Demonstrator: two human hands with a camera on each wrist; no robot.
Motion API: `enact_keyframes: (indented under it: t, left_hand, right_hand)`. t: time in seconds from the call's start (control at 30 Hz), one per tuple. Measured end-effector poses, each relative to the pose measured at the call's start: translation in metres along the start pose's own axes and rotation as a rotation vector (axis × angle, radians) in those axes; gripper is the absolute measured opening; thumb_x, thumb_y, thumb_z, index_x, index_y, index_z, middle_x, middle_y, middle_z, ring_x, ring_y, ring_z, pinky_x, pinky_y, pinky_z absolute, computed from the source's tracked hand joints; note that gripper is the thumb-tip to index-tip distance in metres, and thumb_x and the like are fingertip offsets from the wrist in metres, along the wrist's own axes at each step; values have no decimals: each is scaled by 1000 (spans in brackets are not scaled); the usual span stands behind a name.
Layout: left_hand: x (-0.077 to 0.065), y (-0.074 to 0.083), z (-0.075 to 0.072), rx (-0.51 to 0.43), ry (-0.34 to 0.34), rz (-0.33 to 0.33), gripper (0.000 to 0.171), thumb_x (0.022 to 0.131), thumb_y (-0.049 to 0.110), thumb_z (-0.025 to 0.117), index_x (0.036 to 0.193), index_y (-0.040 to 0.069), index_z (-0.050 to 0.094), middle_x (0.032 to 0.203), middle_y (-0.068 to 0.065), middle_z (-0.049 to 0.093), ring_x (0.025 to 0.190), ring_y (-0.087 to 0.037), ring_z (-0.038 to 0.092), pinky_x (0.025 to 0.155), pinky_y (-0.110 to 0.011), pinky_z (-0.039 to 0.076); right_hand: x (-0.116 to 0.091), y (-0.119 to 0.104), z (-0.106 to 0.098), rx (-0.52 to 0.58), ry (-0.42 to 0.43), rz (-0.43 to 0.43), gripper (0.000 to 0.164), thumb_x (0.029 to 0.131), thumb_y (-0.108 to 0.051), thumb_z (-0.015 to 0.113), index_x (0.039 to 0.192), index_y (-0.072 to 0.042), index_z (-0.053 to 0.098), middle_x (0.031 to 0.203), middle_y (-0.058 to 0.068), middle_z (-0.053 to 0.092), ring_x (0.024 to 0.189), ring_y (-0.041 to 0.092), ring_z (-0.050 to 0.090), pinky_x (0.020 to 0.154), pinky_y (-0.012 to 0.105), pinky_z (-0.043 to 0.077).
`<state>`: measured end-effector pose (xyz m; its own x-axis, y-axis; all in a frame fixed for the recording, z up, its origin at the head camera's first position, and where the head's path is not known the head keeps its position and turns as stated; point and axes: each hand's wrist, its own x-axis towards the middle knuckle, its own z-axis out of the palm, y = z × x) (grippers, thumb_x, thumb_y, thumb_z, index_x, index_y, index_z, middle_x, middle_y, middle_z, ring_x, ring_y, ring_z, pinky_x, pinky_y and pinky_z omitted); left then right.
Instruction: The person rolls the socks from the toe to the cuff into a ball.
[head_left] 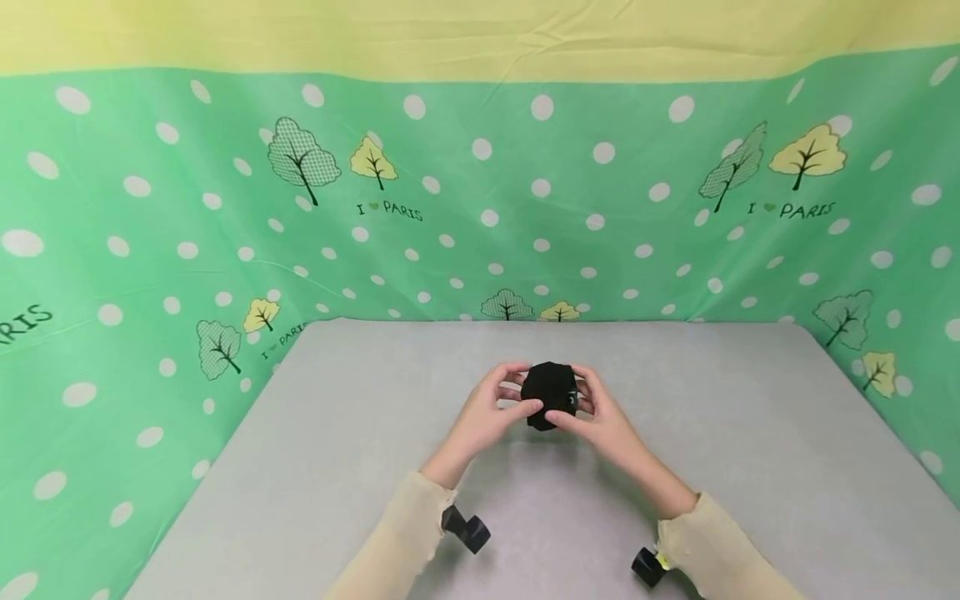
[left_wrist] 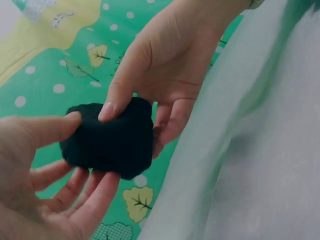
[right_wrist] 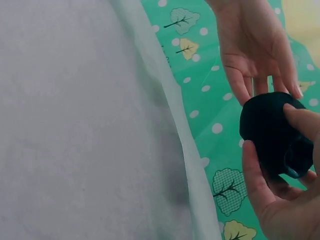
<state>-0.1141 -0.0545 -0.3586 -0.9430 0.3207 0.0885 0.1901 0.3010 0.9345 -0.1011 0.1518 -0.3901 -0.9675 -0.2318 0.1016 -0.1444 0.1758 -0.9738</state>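
Note:
A compact, soft-looking black cloth bundle is held up over the table between both hands. Its exact kind cannot be told. My left hand grips its left side, thumb on the near face and fingers behind and below. On the other side my right hand holds it the same way, thumb near the left thumb. The left wrist view shows the bundle with rounded, lumpy edges. In the right wrist view a rolled, loop-like fold shows at the end of the bundle by the right palm. A small pale mark sits on its right side in the head view.
Beneath the hands lies a grey tabletop. A green dotted curtain with printed trees hangs behind it and along its sides. Small black devices are attached at both wrists, below the light sleeves.

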Motion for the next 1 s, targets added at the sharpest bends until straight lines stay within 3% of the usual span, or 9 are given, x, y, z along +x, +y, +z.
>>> enact_keyframes:
  t: [0.17,0.3,0.4,0.6,0.73,0.9,1.0]
  left_hand:
    - [-3,-1,-2,18,-98,88,71,84,8,79,147,12,45,143,-13,46,122,-30,57,95,-39,57]
    - [-3,-2,-2,58,-192,150,89,83,5,79,156,15,30,153,-11,36,134,-31,49,103,-42,52]
    - [-3,-2,-2,76,-231,174,94,83,5,79,158,19,24,156,-10,33,138,-32,45,105,-41,50]
    - [-4,-3,-1,93,-240,175,91,84,5,78,157,20,25,155,-9,35,138,-31,45,105,-39,51]
    - [-5,-3,1,106,-229,168,88,85,7,76,156,18,26,154,-8,36,134,-28,47,102,-34,53]
    - [-4,-5,1,126,-213,152,86,84,9,77,155,16,29,153,-7,39,130,-26,51,98,-27,54]
    - [-3,-5,0,133,-216,143,86,84,11,78,155,16,29,152,-7,40,130,-26,52,98,-27,54]
  right_hand:
    - [-1,1,-3,124,-25,13,65,94,-6,66,148,-3,30,142,32,48,115,28,65,82,45,61]
    - [-1,-3,-8,152,-58,13,63,96,-7,63,148,-1,29,141,35,48,105,13,68,80,42,61]
    - [-2,-6,-10,133,-90,15,63,97,-10,63,149,0,29,142,37,47,108,17,68,80,38,61]
    - [-6,-8,-11,128,-122,25,64,97,-12,63,150,1,28,143,37,46,118,37,63,80,35,61]
    - [-7,-6,-11,89,-137,-1,74,94,-12,67,154,-9,25,152,29,40,133,45,50,90,29,57]
    - [-7,-6,-13,-26,-154,-153,91,86,-11,78,157,-21,23,159,17,29,140,37,41,98,25,52]
    - [-7,-7,-15,-121,-138,-229,91,83,-13,82,156,-22,29,159,13,32,137,27,41,99,26,52]
